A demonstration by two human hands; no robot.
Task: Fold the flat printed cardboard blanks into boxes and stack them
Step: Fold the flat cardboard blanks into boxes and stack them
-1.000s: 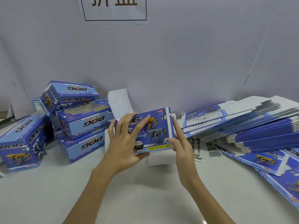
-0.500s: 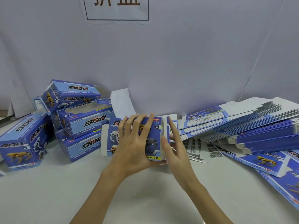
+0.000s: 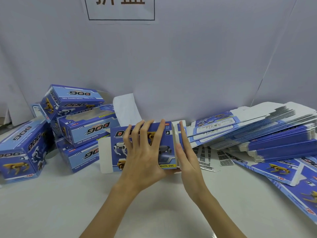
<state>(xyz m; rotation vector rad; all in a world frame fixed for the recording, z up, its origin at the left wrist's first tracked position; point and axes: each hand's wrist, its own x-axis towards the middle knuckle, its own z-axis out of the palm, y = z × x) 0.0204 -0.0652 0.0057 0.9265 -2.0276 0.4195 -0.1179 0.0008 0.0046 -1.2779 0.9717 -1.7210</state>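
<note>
At centre, the left hand (image 3: 144,157) spreads straight fingers (image 3: 159,134) flat on the half-folded blue printed cardboard box (image 3: 120,145); the right hand (image 3: 186,157), fingers straight, presses its white end flap (image 3: 175,133). Folded blue boxes (image 3: 82,131) pile at 9 o'clock, flat blue cardboard blanks (image 3: 257,134) at 3 o'clock on the white surface (image 3: 51,203)

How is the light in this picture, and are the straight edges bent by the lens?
Head view: soft, even light, only faint shadows under the hands and no strong glare; the box being folded is sharp, its print readable; the wide lens bows the stack of flat blanks and the backdrop seam toward the edges.
</note>
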